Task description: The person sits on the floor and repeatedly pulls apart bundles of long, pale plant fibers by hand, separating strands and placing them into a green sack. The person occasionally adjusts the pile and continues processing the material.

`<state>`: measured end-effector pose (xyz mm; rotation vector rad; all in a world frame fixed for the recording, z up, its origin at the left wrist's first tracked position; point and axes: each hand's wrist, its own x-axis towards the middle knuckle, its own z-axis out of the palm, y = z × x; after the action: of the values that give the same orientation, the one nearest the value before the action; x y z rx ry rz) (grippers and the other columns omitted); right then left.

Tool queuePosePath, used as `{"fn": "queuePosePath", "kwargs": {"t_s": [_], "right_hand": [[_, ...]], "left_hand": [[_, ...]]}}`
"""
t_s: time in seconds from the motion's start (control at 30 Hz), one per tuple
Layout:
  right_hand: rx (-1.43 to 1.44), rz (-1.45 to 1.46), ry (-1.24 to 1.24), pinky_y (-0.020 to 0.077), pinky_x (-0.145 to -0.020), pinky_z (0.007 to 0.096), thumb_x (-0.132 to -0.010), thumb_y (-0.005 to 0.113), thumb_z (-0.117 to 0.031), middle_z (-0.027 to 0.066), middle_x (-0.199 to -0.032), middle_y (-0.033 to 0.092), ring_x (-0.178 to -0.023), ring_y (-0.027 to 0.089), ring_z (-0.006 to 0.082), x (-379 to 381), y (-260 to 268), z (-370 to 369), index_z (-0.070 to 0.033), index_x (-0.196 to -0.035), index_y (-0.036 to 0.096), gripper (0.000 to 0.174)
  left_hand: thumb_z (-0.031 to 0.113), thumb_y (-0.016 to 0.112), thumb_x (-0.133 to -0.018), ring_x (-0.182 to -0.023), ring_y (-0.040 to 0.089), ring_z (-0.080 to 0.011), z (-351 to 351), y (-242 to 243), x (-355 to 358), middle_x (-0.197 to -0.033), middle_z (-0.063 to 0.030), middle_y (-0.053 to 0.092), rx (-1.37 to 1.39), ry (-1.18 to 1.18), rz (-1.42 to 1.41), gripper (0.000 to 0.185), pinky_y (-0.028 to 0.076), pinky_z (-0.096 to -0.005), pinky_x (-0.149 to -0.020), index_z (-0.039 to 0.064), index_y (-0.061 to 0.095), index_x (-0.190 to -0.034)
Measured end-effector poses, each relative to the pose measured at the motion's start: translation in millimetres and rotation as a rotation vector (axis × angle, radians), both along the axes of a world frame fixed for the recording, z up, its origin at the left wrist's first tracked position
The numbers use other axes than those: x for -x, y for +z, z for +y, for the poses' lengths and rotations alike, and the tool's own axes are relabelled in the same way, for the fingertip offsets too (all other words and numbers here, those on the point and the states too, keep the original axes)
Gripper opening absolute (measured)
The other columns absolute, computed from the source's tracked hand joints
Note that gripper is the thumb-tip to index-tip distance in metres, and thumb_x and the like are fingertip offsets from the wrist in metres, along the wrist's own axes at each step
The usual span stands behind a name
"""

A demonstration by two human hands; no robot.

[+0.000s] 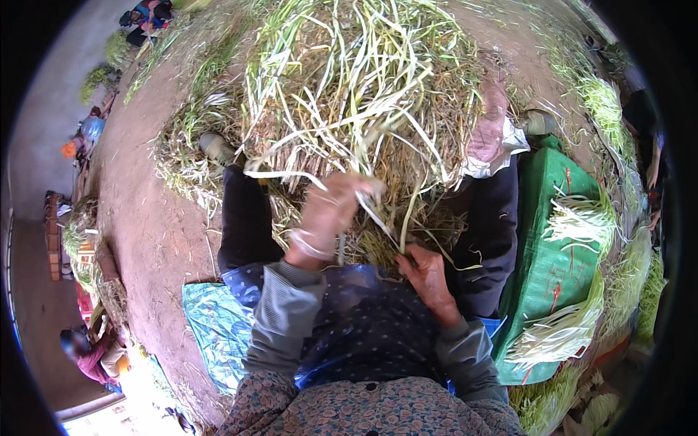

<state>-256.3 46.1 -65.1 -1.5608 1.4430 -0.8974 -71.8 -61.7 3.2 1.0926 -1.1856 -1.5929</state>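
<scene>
A large heap of long, pale green-white leafy stalks point(349, 65), like garlic chives, lies between my legs on a bed of dry brown straw point(447, 109). My left hand point(330, 212), blurred and wearing a pale bangle point(311, 245), is over the heap's near edge. A whitish stalk point(376, 215) stretches from its fingers down towards my right hand point(429, 275). Between the thumb and fingers of that right hand, the lower ends of a few thin stalks are pinched, just above my dark dotted apron point(376, 321).
On the right, a green woven sack point(537, 240) carries two bundles of trimmed pale stalks point(578, 218). A green-blue plastic sheet point(215, 332) lies left on the dirt floor point(152, 218). Further left sits a person point(95, 354); another person point(147, 19) is at the far upper left.
</scene>
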Motion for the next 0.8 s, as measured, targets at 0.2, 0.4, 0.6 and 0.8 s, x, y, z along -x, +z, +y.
{"fn": "queuePosePath", "kwargs": {"t_s": [0.2, 0.4, 0.6, 0.8], "right_hand": [[-0.153, 0.574, 0.279, 0.0481, -0.063, 0.0458, -0.079, 0.065, -0.028, 0.015, -0.071, 0.062, -0.072, 0.06, 0.0377, 34, -26, 20, -0.006, -0.084, 0.057, 0.024], [0.022, -0.14, 0.123, 0.0409, -0.041, 0.0312, -0.093, 0.053, -0.024, 0.0082, -0.049, 0.046, -0.039, 0.047, 0.0147, -23, 60, -64, -0.005, -0.119, 0.051, 0.033], [0.103, 0.008, 0.224, 0.0407, -0.043, 0.0353, -0.091, 0.054, -0.028, 0.0101, -0.058, 0.054, -0.044, 0.05, 0.0246, -8, -17, -60, -0.009, -0.087, 0.059, 0.021], [-0.319, 0.288, 0.039, 0.0478, -0.056, 0.0406, -0.082, 0.063, -0.023, 0.0084, -0.057, 0.06, -0.054, 0.061, 0.027, 56, 2, -20, -0.01, -0.103, 0.058, 0.026]], "left_hand": [[0.021, 0.051, -0.091, -0.039, 0.031, -0.0015, -20, 39, -36, -0.082, -0.0064, 0.068, -0.034, 0.072, 0.086, 0.024, 0.025, -0.0182, -0.037, 0.001, 0.065, -0.092], [0.028, 0.052, -0.091, -0.037, 0.028, -0.0028, -1, 44, -39, -0.045, 0.0071, 0.036, -0.094, 0.065, -0.017, 0.031, 0.018, -0.0205, -0.037, 0.001, 0.065, -0.098], [0.028, 0.056, -0.09, -0.036, 0.031, -0.002, -8, 40, -67, -0.045, 0.0074, 0.038, -0.05, 0.125, 0.068, 0.032, 0.021, -0.0195, -0.029, -0.002, 0.063, -0.098], [0.023, 0.055, -0.092, -0.032, 0.029, -0.0044, -14, 33, -66, -0.043, 0.0061, 0.035, -0.084, 0.15, 0.188, 0.026, 0.02, -0.0204, -0.033, -0.001, 0.06, -0.098]]}}
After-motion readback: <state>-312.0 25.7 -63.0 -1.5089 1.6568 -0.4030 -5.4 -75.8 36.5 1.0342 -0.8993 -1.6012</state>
